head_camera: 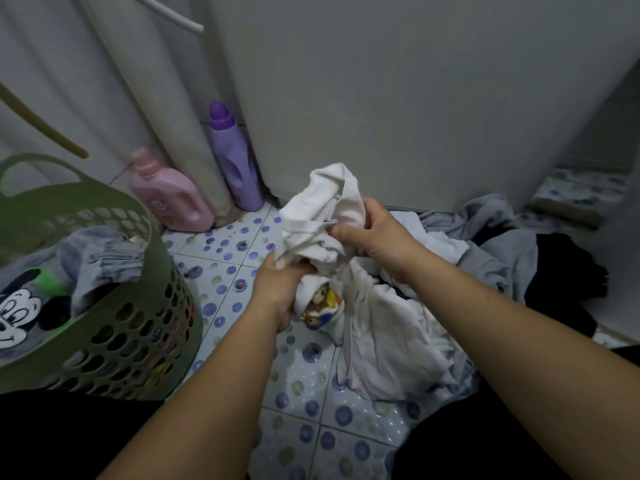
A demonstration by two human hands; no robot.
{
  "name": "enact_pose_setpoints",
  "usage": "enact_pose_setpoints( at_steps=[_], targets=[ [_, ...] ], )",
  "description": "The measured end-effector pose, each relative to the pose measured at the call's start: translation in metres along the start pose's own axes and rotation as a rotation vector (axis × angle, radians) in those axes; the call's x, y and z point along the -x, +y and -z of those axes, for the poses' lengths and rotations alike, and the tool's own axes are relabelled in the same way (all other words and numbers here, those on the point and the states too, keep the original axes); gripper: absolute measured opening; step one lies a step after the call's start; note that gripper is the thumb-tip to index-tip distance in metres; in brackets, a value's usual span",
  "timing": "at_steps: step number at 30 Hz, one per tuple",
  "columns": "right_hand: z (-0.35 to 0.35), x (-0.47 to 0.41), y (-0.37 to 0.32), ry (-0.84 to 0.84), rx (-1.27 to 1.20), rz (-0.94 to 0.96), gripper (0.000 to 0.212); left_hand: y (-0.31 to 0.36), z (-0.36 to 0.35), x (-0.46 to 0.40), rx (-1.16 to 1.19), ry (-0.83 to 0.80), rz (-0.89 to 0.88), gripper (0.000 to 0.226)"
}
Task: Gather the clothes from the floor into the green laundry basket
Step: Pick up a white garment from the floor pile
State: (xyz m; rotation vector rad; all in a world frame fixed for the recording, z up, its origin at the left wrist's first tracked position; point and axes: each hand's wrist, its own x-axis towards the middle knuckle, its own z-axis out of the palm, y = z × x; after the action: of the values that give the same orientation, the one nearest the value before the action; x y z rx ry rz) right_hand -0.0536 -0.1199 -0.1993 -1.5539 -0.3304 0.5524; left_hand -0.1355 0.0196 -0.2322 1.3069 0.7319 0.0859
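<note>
Both my hands hold a white garment (320, 216) bunched up above the tiled floor. My left hand (282, 289) grips its lower part, where a colourful cartoon print (322, 306) shows. My right hand (372, 233) pinches the upper folds. The garment's tail trails down onto the floor at the right. The green laundry basket (152, 306) stands at the left, with grey clothes (100, 254) and a cartoon-mouse garment (20, 306) inside. More clothes lie on the floor at the right: grey ones (498, 251) and a black one (564, 271).
A pink bottle (169, 195) and a purple bottle (233, 161) stand against the wall behind the basket. A large white appliance (415, 98) fills the back. The floor has blue-dotted tiles (304, 410). A tiled step (581, 192) rises at far right.
</note>
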Motion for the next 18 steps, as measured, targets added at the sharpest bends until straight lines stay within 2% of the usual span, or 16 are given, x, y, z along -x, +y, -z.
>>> enact_pose_setpoints(
  at_steps=[2,5,7,8,9,11,12,14,15,18],
  targets=[
    [0.006,-0.005,0.012,0.046,0.377,-0.066,0.066,0.004,0.006,-0.006,0.098,0.09,0.0,0.042],
    [0.019,-0.003,0.053,-0.059,1.117,-0.216,0.058,0.006,0.019,-0.008,0.186,0.22,0.058,0.04],
    [0.028,0.01,0.084,-0.104,1.423,-0.346,0.052,0.004,0.026,-0.005,0.195,0.26,0.112,0.042],
    [0.03,0.017,0.099,-0.102,1.556,-0.363,0.046,0.003,0.029,-0.004,0.193,0.274,0.133,0.048],
    [0.031,0.021,0.109,-0.039,1.664,-0.305,0.036,0.002,0.032,-0.003,0.186,0.278,0.155,0.061],
    [0.029,0.023,0.113,0.087,1.717,-0.171,0.022,0.0,0.036,0.002,0.15,0.264,0.183,0.076],
    [0.028,0.02,0.108,0.115,1.685,-0.142,0.021,-0.001,0.037,0.003,0.138,0.262,0.181,0.072],
    [0.023,0.013,0.094,0.076,1.457,-0.164,0.021,-0.004,0.038,0.004,0.125,0.25,0.194,0.058],
    [0.021,0.008,0.087,0.045,1.284,-0.204,0.023,-0.005,0.038,0.004,0.127,0.242,0.205,0.059],
    [0.011,-0.001,0.056,0.128,0.879,-0.216,0.013,-0.007,0.036,0.004,0.136,0.221,0.224,0.049]
  ],
)
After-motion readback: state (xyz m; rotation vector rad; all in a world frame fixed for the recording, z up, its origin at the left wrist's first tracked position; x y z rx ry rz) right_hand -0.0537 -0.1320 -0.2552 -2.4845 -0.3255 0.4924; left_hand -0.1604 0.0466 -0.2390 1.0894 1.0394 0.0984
